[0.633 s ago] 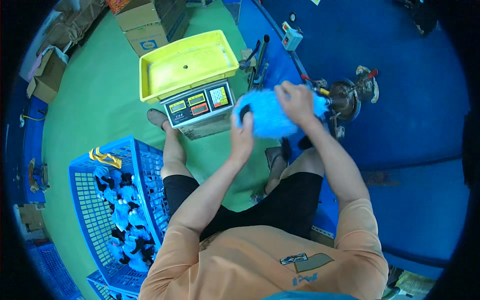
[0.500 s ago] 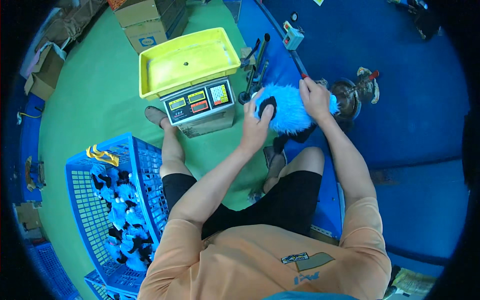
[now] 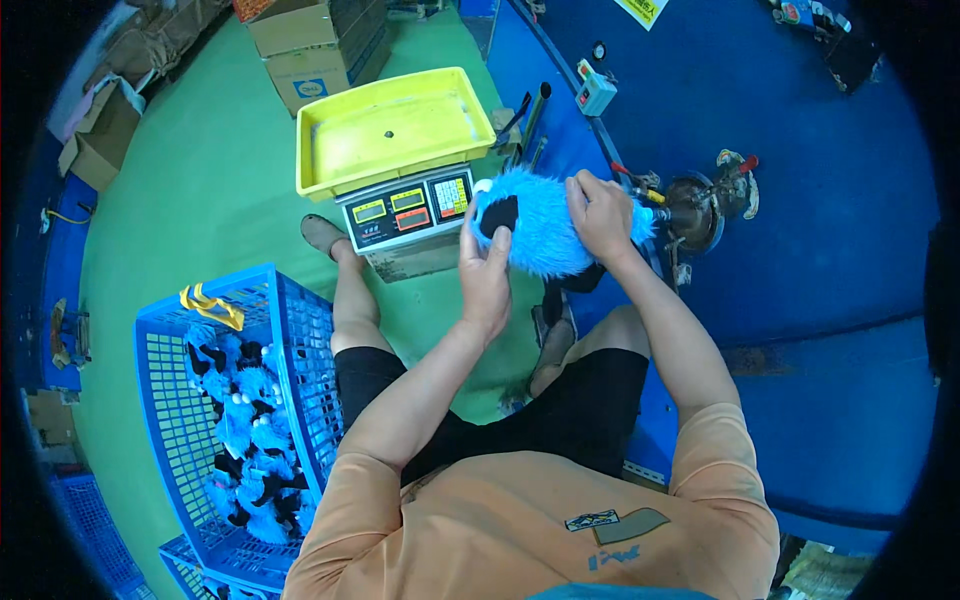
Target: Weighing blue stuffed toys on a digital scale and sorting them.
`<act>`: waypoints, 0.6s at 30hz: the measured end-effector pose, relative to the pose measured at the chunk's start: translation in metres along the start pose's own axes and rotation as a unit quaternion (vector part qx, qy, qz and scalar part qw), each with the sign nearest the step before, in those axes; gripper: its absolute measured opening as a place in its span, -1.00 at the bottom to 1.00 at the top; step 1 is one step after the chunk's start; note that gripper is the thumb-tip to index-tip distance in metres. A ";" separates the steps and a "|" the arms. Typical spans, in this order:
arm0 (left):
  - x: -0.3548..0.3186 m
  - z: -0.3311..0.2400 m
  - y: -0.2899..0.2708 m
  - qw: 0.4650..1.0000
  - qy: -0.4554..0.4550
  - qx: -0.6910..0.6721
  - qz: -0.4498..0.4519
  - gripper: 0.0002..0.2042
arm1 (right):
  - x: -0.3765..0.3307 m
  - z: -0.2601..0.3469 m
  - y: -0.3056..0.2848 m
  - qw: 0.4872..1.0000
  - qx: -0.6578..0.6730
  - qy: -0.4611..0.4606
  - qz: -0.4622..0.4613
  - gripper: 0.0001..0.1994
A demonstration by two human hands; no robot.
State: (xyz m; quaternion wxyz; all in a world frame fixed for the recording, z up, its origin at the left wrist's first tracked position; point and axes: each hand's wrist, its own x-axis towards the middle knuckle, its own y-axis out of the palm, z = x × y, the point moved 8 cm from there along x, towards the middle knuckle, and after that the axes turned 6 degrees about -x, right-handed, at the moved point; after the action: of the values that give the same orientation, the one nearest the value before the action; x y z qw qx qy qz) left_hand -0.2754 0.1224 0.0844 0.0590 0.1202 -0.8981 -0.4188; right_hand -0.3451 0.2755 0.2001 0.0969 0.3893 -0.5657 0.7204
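Note:
A furry blue plush toy with a black patch and a white eye is held between my two hands. At its eye end, my left hand cups it, the thumb pressed beside the black patch. My right hand is closed over the fur at the other end. That end is at the tip of a round metal nozzle fitting on the blue machine; whether the tip is inside the toy I cannot tell. A red-handled lever sits just beyond my right hand.
A yellow tray rests on a digital scale ahead. At my left, a blue basket holds several small blue-and-black plush pieces. Cardboard boxes stand farther back. The blue machine fills the right side, with a small switch box.
Both hands and the plush toy have shifted left, away from the metal fitting. The lever beside my right hand shows more fully now. My view has also shifted slightly.

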 end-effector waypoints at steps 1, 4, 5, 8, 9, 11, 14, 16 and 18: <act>0.003 -0.004 -0.003 1.000 0.003 -0.012 -0.008 -0.42 | 0.000 0.005 0.002 1.000 0.007 -0.004 0.000 -0.78; 0.004 -0.019 -0.020 0.999 0.017 -0.016 -0.033 -0.44 | -0.004 0.028 0.009 0.999 0.023 -0.037 -0.012 -0.79; 0.001 -0.026 -0.028 0.998 0.025 -0.010 -0.050 -0.45 | -0.005 0.037 0.012 0.999 0.027 -0.037 -0.014 -0.79; -0.016 -0.042 -0.044 0.995 0.017 -0.002 -0.099 -0.50 | -0.007 0.063 0.018 0.993 0.094 -0.065 -0.010 -0.80; -0.024 -0.036 -0.049 0.988 -0.022 -0.013 -0.152 -0.51 | -0.007 0.067 0.018 0.989 0.110 -0.096 0.013 -0.80; -0.032 -0.022 -0.022 0.994 -0.034 0.004 -0.105 -0.51 | -0.001 0.043 0.005 0.992 0.111 -0.067 0.003 -0.79; -0.029 0.029 0.023 0.975 -0.131 0.177 -0.035 -0.47 | 0.005 -0.044 -0.010 0.991 0.004 0.084 0.101 -0.76; -0.019 0.029 0.034 0.987 -0.060 0.148 -0.004 -0.45 | 0.003 -0.051 -0.015 0.999 0.000 0.028 0.038 -0.75; -0.014 0.025 0.034 0.990 -0.031 0.137 0.029 -0.44 | -0.002 -0.048 -0.006 1.000 -0.010 0.017 0.014 -0.74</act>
State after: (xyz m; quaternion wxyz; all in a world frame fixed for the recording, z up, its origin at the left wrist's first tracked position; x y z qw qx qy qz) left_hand -0.2729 0.1654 0.0948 0.0262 0.0877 -0.9514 -0.2939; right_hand -0.3617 0.3214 0.2004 0.1000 0.3679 -0.5766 0.7226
